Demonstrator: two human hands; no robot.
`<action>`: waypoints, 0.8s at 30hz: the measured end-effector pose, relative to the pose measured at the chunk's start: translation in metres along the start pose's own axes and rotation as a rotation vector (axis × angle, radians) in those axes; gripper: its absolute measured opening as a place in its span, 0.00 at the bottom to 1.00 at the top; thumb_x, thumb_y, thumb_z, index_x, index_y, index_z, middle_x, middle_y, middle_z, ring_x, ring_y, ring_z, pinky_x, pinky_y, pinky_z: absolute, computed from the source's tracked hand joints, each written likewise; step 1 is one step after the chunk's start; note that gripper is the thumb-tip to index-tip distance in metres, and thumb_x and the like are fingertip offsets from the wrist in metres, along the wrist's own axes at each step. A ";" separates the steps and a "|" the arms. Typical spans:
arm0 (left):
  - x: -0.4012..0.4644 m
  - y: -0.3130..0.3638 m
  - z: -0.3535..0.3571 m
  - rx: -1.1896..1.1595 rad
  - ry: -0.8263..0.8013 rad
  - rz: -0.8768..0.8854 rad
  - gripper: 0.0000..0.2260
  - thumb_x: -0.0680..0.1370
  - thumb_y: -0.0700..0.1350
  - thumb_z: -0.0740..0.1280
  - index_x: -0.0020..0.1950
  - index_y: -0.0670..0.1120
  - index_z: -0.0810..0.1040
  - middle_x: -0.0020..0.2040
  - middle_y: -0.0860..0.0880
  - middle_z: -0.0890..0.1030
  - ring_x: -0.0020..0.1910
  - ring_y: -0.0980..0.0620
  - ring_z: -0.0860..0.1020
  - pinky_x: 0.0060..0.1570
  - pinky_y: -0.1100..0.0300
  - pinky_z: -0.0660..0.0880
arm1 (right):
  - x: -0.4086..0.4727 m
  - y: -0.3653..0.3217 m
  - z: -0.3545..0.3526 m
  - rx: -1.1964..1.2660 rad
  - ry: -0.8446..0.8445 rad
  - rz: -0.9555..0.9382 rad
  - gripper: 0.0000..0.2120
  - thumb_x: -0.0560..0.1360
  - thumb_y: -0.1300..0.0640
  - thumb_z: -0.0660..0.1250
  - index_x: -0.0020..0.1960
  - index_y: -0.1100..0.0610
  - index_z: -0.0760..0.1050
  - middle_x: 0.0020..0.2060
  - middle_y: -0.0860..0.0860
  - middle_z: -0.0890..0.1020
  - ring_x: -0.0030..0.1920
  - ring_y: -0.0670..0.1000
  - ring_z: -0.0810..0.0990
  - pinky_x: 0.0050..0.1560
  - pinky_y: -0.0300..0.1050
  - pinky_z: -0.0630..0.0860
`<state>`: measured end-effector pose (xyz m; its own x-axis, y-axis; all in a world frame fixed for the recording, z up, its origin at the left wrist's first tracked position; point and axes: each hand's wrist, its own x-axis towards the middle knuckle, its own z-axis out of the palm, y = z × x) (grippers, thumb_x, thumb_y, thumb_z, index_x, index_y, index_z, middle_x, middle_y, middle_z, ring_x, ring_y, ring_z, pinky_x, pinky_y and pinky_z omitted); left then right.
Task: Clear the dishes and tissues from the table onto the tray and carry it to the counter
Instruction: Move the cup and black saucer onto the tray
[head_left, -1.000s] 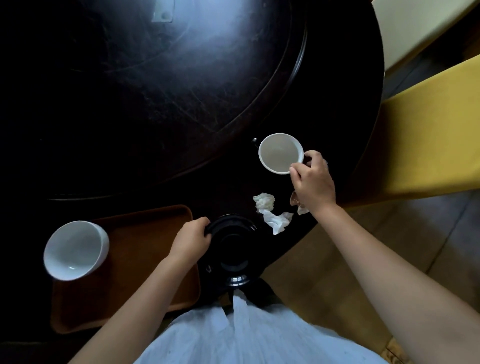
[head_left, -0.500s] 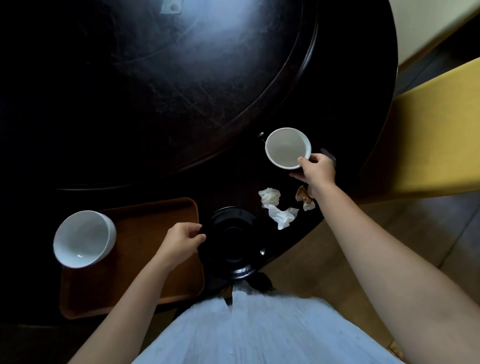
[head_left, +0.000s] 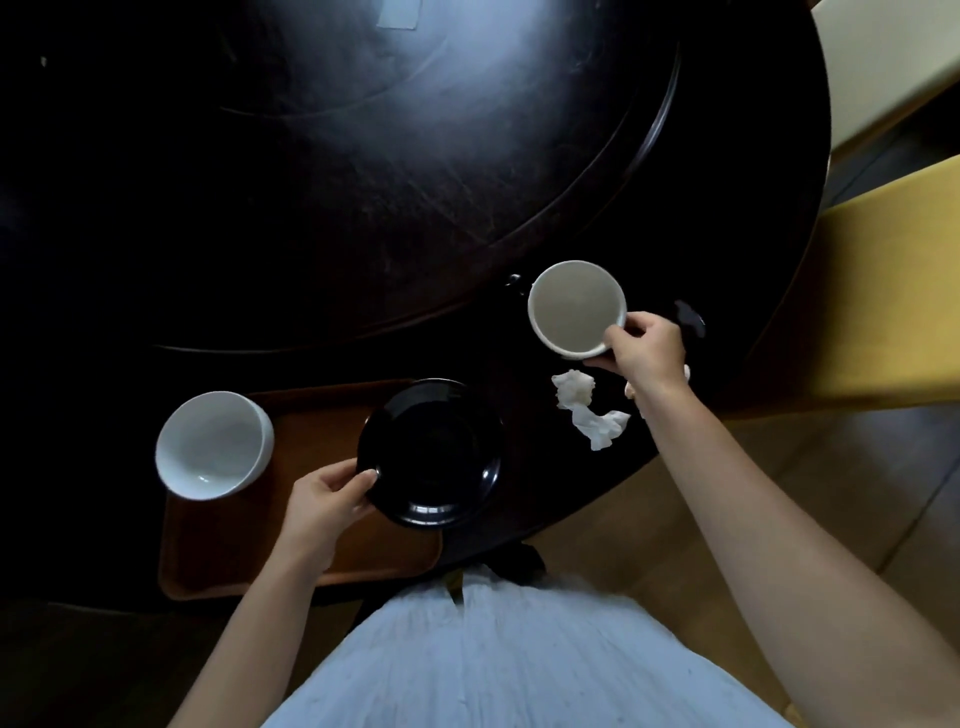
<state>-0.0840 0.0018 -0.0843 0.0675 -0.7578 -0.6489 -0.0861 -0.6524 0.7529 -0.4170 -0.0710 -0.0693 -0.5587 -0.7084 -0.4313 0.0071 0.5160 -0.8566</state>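
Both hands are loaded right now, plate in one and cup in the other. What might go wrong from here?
1. The left hand pinches the black plate only at its rim, partly over the tray; it could tip or slip.
2. The right hand grips the white cup by its edge above the table, so it could drop.
3. The tissues near the table's edge could get swept off.

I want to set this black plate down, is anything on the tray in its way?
Nothing visible: the white bowl sits at the tray's far left corner, clear of the black plate.
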 end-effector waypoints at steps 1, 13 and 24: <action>-0.001 -0.003 -0.006 -0.035 0.025 -0.009 0.09 0.75 0.35 0.65 0.44 0.48 0.81 0.37 0.50 0.86 0.40 0.53 0.84 0.33 0.66 0.78 | -0.008 -0.002 0.006 0.009 -0.044 0.003 0.07 0.71 0.69 0.62 0.42 0.60 0.77 0.39 0.56 0.81 0.38 0.55 0.83 0.39 0.50 0.83; 0.011 -0.015 -0.034 -0.156 0.192 -0.033 0.15 0.75 0.34 0.64 0.62 0.35 0.72 0.44 0.45 0.80 0.43 0.49 0.78 0.34 0.67 0.79 | -0.100 0.022 0.094 -0.168 -0.304 -0.081 0.09 0.69 0.66 0.65 0.43 0.54 0.79 0.37 0.54 0.83 0.35 0.52 0.84 0.35 0.52 0.84; 0.017 -0.031 -0.054 -0.197 0.214 -0.131 0.15 0.74 0.35 0.66 0.61 0.34 0.74 0.53 0.38 0.79 0.51 0.44 0.78 0.47 0.54 0.76 | -0.150 0.042 0.131 -0.445 -0.411 -0.147 0.08 0.71 0.61 0.65 0.49 0.55 0.79 0.36 0.53 0.83 0.32 0.49 0.84 0.37 0.52 0.84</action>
<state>-0.0263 0.0089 -0.1123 0.2743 -0.6374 -0.7201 0.1303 -0.7173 0.6845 -0.2248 -0.0062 -0.0776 -0.1621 -0.8692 -0.4672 -0.4411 0.4873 -0.7536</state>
